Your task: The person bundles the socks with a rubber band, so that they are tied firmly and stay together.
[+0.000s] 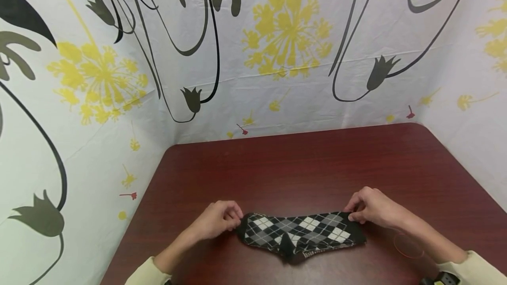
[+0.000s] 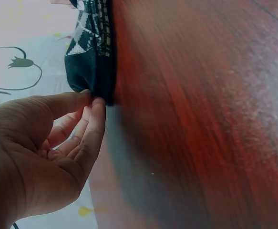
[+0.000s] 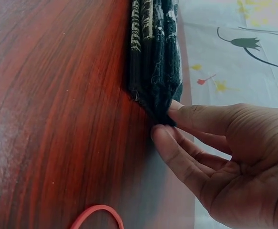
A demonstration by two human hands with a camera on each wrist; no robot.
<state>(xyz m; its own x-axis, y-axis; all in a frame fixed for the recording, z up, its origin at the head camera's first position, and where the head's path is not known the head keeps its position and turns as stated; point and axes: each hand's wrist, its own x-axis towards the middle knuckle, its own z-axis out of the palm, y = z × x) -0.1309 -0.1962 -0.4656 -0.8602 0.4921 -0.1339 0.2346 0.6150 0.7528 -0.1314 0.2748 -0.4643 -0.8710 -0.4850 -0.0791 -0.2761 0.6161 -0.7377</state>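
A pair of black argyle socks [image 1: 309,228] with grey and white diamonds lies flat, one over the other, across the front of the table. Its dark heel part [image 1: 287,246] points toward me. At the left end, my left hand [image 1: 218,221] pinches the black tip between thumb and fingers; the left wrist view shows the fingertips right at the sock edge [image 2: 88,74]. My right hand [image 1: 374,209] pinches a corner of the right end. Several stacked knit layers [image 3: 158,57] show above those fingers in the right wrist view.
On the dark red wooden table [image 1: 285,170], a thin red rubber band [image 3: 98,207] lies near my right forearm. White cloth walls [image 1: 237,69] printed with flowers enclose the table at the back and both sides. A dark wrist device [image 1: 445,278] sits at the right sleeve.
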